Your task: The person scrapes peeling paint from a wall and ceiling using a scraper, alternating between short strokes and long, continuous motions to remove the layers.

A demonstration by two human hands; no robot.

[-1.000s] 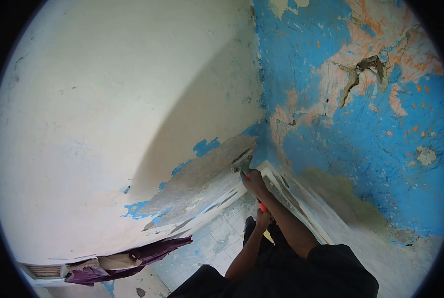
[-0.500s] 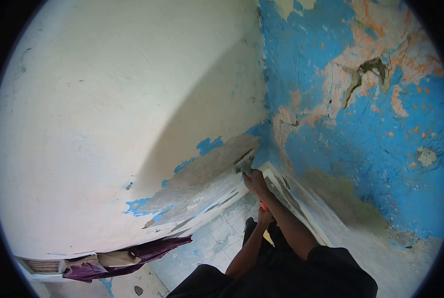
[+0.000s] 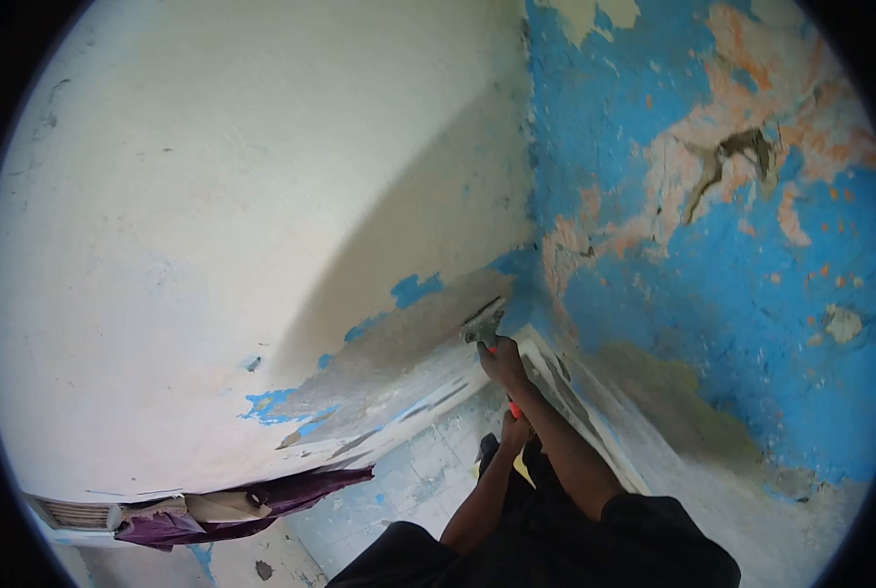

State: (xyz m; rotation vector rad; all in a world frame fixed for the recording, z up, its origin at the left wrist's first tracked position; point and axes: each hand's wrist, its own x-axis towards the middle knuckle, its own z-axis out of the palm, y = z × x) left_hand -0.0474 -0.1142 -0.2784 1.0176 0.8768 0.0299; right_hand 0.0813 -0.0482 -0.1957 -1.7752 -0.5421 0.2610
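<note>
A wall scraper with a wide blade and a red handle lies against the bare grey band of the left wall, close to the corner. My right hand is wrapped round the handle just behind the blade. Lower down, my left hand is closed round the same handle, with a red stretch of it showing between the two hands. Around the blade, paint is gone down to grey plaster, edged by ragged blue patches.
The right wall has flaking blue paint and a deep crack. Pale floor tiles run below the left wall. At lower left, a purple cloth hangs over a ledge beside a vent-like grille.
The view has shifted slightly, so the walls appear a little lower and further right. Both hands keep their grip, and the scraper stays at nearly the same spot on the wall.
</note>
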